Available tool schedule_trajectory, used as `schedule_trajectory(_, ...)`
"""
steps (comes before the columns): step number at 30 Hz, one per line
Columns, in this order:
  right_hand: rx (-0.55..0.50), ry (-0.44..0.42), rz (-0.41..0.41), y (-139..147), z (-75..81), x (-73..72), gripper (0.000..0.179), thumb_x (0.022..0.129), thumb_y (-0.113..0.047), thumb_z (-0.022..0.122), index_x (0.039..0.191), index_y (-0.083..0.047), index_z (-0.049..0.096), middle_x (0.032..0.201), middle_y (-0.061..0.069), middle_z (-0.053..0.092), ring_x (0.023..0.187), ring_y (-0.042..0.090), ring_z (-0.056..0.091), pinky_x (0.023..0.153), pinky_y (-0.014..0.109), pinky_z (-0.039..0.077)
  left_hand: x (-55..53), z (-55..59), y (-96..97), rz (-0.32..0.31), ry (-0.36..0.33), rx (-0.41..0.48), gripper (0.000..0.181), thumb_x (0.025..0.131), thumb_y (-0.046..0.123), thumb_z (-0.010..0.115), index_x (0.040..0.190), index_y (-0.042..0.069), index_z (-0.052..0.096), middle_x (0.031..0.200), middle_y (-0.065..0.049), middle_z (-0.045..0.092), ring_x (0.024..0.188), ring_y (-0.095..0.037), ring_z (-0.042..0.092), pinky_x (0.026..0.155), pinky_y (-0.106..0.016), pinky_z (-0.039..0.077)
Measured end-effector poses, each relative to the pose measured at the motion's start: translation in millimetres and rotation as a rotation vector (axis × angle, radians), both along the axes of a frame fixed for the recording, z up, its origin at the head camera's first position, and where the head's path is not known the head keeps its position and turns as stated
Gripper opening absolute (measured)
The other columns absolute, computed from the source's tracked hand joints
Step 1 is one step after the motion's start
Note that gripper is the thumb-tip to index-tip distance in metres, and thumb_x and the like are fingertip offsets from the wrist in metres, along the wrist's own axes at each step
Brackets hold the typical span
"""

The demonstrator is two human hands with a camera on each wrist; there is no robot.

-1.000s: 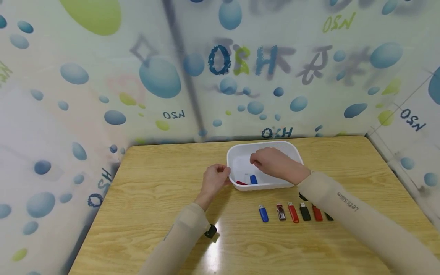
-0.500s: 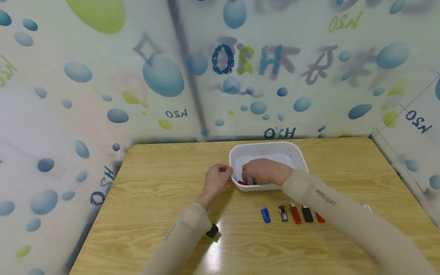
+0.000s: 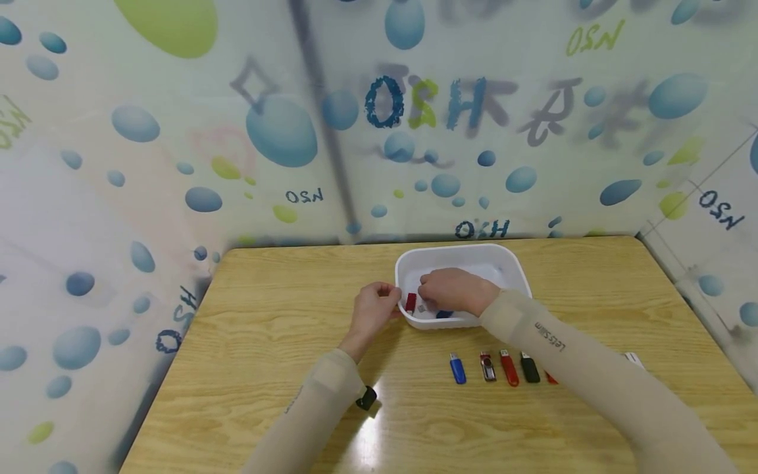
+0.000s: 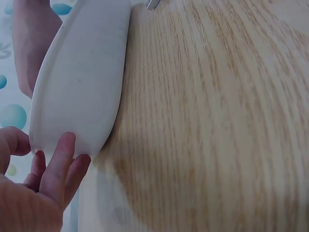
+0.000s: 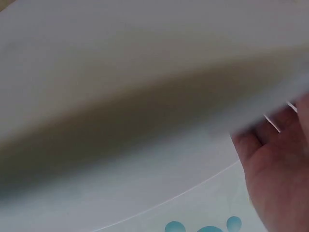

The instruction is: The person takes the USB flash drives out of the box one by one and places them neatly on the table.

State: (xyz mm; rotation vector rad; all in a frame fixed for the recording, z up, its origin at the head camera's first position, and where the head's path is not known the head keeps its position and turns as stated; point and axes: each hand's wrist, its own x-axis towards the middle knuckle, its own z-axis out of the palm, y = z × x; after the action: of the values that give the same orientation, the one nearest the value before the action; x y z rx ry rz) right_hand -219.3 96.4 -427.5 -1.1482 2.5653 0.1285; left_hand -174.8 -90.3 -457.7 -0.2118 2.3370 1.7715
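A white plastic basin (image 3: pixel 403 263) stands near the table's far edge. My left hand (image 3: pixel 374 309) grips its left corner; in the left wrist view, the thumb is at the rim and the fingers press the outer wall of the basin (image 4: pixel 84 72). My right hand (image 3: pixel 456 289) reaches inside with bent fingers, and what they hold, if anything, is hidden. By its fingertips lie a red USB stick (image 3: pixel 411 303) and a small pale piece (image 3: pixel 422 307). A dark blue stick (image 3: pixel 444 315) shows below the palm. In the right wrist view, the basin wall partly covers the right hand (image 5: pixel 280 169).
On the wooden table (image 3: pixel 284 316) in front of the basin, several USB sticks lie in a row, among them a blue one (image 3: pixel 458 368), a red one (image 3: pixel 508 368) and a black one (image 3: pixel 530 368). My right forearm covers the row's right end. A white stick (image 3: pixel 633 359) lies farther right.
My right hand has come down and left within the basin. The red USB stick there now points away from me, having lain sideways. The left hand keeps its grip.
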Motion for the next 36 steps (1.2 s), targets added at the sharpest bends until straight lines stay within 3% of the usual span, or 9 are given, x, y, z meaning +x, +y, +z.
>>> schedule_trajectory(4,-0.006,-0.023,-0.046,3.6,-2.2,-0.6,0.018,0.096,-0.028,0.076,0.113,-0.019,0.076,0.091,-0.006,0.065,0.081,0.014,0.056,0.081,0.025,0.054,-0.7,-0.3,2.2,-0.006,-0.008,-0.009,0.024,0.101,0.016,0.063,0.112,-0.006,0.068,0.109,-0.018,0.067,0.083,-0.021,0.072,0.077,-0.035,0.066)
schedule_trajectory(10,-0.033,-0.011,-0.048,6.1,-5.3,1.8,0.015,0.097,-0.025,0.074,0.111,-0.018,0.076,0.089,-0.006,0.065,0.080,0.014,0.056,0.080,0.025,0.053,0.2,-0.8,5.1,-0.016,-0.013,-0.008,0.024,0.101,0.016,0.063,0.113,-0.005,0.067,0.110,-0.017,0.067,0.085,-0.023,0.072,0.077,-0.035,0.066)
schedule_trajectory(16,-0.135,0.065,-0.121,25.5,16.5,12.9,0.017,0.097,-0.024,0.075,0.111,-0.016,0.075,0.095,-0.003,0.068,0.079,0.012,0.057,0.082,0.028,0.058,0.3,-1.1,6.1,-0.015,-0.024,-0.009,0.024,0.101,0.016,0.063,0.114,-0.004,0.067,0.110,-0.017,0.066,0.086,-0.023,0.071,0.077,-0.034,0.065)
schedule_trajectory(21,-0.288,0.144,-0.244,52.7,44.9,37.4,0.020,0.094,-0.024,0.078,0.109,-0.012,0.074,0.096,-0.001,0.068,0.080,0.013,0.060,0.078,0.033,0.060,0.4,2.4,2.4,0.009,-0.015,-0.006,0.025,0.102,0.016,0.064,0.115,-0.005,0.067,0.112,-0.018,0.066,0.085,-0.024,0.072,0.078,-0.034,0.066)
schedule_trajectory(24,-0.356,0.178,-0.296,72.2,53.2,57.8,0.021,0.093,-0.023,0.079,0.108,-0.009,0.074,0.094,-0.001,0.067,0.077,0.012,0.059,0.071,0.030,0.059,0.7,2.6,-0.4,0.019,-0.002,-0.012,0.025,0.101,0.016,0.064,0.114,-0.006,0.067,0.111,-0.019,0.066,0.083,-0.024,0.072,0.077,-0.036,0.066)
schedule_trajectory(28,-0.396,0.207,-0.371,99.7,55.0,86.4,0.022,0.093,-0.021,0.079,0.108,-0.005,0.073,0.092,0.000,0.067,0.077,0.013,0.062,0.070,0.034,0.060,1.2,2.2,-1.1,0.020,-0.005,-0.031,0.024,0.101,0.016,0.065,0.113,-0.005,0.068,0.110,-0.018,0.067,0.082,-0.024,0.072,0.078,-0.036,0.066)
schedule_trajectory(36,-0.468,0.218,-0.579,148.5,39.1,134.5,0.021,0.091,-0.018,0.080,0.105,-0.003,0.073,0.092,0.003,0.069,0.081,0.020,0.066,0.070,0.043,0.061,0.9,1.7,3.3,0.015,-0.020,-0.019,0.024,0.102,0.017,0.064,0.115,-0.004,0.067,0.112,-0.018,0.066,0.084,-0.026,0.072,0.079,-0.036,0.065)
